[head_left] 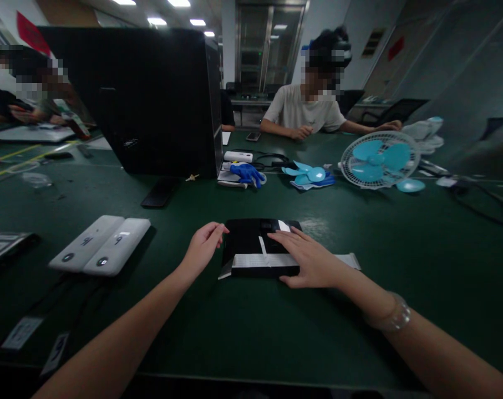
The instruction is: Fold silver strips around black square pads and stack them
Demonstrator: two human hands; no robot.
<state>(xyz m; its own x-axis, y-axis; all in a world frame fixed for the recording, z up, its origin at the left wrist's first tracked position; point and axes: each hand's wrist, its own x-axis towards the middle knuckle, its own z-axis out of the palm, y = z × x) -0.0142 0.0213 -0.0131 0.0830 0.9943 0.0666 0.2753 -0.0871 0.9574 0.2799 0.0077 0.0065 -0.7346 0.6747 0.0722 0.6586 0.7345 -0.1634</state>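
A flat black box-like object (243,239) lies on the green table in front of me. Along its near side runs a pale, silvery strip (249,260) whose right end reaches past the box; a short narrow white strip (262,244) crosses it. My right hand (311,259) rests on the right part of the box with fingers stretched out, covering some of it. Beside the box's far left corner is my left hand (204,244), thumb and fingers pinched together. Whatever may be between those fingertips is too small to make out.
Two white power-bank-like devices (117,246) with cables lie left. Behind stand a large black panel (151,105), a phone (158,193), keys (192,177), blue-and-white gloves (245,174), loose blue fan blades (305,173) and a fan (378,159). A person (305,105) sits opposite, touching the fan.
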